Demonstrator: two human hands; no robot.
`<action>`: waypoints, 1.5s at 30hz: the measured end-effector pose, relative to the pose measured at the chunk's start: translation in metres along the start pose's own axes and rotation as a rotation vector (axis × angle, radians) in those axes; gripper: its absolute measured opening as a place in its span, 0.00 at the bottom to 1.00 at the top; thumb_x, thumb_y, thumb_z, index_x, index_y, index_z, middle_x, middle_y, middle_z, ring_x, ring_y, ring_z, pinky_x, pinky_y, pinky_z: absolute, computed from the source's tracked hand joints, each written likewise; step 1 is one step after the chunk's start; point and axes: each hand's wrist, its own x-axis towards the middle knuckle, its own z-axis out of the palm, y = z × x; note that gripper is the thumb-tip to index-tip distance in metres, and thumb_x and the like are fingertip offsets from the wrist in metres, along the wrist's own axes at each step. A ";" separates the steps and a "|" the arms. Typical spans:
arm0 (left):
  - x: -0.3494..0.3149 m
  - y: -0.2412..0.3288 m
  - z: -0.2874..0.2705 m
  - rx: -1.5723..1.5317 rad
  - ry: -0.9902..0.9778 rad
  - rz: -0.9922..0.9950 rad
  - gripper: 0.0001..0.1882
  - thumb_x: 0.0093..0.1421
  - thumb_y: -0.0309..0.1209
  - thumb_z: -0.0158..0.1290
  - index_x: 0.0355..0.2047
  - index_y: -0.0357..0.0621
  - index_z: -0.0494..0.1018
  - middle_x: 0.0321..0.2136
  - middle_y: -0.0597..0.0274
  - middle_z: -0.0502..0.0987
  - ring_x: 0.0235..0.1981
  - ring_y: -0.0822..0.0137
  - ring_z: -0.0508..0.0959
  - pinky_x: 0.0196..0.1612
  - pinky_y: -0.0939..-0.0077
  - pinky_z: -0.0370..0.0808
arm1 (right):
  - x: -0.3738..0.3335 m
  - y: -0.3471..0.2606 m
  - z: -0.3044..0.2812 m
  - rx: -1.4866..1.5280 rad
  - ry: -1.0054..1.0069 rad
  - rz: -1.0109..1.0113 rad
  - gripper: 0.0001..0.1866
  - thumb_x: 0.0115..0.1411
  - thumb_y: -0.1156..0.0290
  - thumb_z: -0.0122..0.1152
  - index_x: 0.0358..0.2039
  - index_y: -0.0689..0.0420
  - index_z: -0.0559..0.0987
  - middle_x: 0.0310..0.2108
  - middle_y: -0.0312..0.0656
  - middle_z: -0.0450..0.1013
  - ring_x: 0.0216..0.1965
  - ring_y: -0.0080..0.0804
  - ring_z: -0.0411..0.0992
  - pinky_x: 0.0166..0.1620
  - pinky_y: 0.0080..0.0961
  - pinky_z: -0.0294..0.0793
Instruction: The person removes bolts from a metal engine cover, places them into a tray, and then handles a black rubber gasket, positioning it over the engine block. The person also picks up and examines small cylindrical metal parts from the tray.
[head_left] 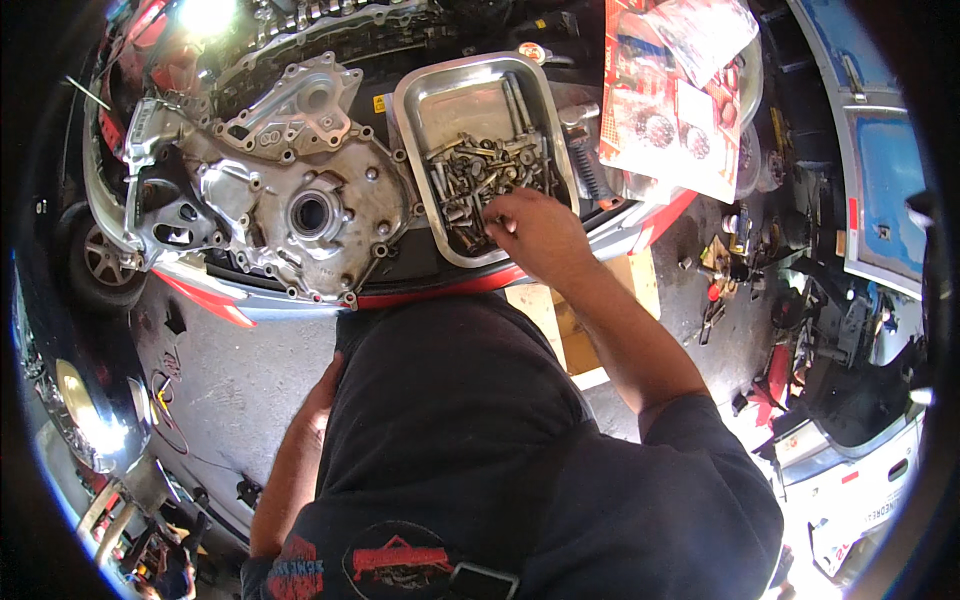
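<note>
1. Right hand (532,232) reaches forward into the metal tray (440,95), fingers curled down into the pile of bolts (480,180) at the tray's near end; whether a bolt is pinched between them cannot be told.
2. Bolts lie directly under and just ahead of the right hand, heaped in the tray's lower half; its upper half is mostly bare, with a few long bolts along the right wall.
3. Tray is a rounded-corner rectangle, set on the engine bay edge just right of the aluminium engine cover (290,190).
4. Left hand (322,395) is low, pressed flat against the person's dark trousers at the hip, holding nothing, well apart from tray and bolts.
5. The 2 hands are far apart: right one up at the tray, left one down by the body.
6. Engine cover is left of the tray, with a round bore in its middle.
7. Clear plastic bag of parts with red printed sheet (675,90) lies right of the tray.
8. Cardboard (640,280) on the floor under the right forearm.
</note>
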 end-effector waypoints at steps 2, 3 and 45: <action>-0.007 0.012 0.009 0.037 -0.001 0.017 0.20 0.67 0.44 0.47 0.48 0.41 0.76 0.41 0.49 0.80 0.45 0.57 0.79 0.48 0.65 0.73 | -0.003 0.004 0.000 0.042 -0.080 -0.157 0.10 0.56 0.64 0.62 0.39 0.49 0.80 0.36 0.42 0.73 0.40 0.46 0.75 0.42 0.40 0.76; -0.011 0.020 0.014 0.120 -0.003 0.049 0.21 0.67 0.45 0.47 0.48 0.41 0.76 0.41 0.48 0.80 0.45 0.57 0.79 0.48 0.64 0.73 | -0.002 0.005 0.002 0.021 -0.123 -0.188 0.10 0.56 0.64 0.62 0.39 0.49 0.80 0.36 0.42 0.72 0.40 0.45 0.75 0.43 0.40 0.76; 0.042 0.170 -0.059 -1.069 -0.309 0.817 0.26 0.65 0.25 0.46 0.62 0.28 0.60 0.51 0.51 0.74 0.46 0.67 0.75 0.52 0.75 0.69 | 0.167 -0.310 0.098 0.336 -0.359 0.002 0.12 0.63 0.74 0.55 0.45 0.64 0.78 0.31 0.38 0.76 0.30 0.22 0.74 0.37 0.19 0.74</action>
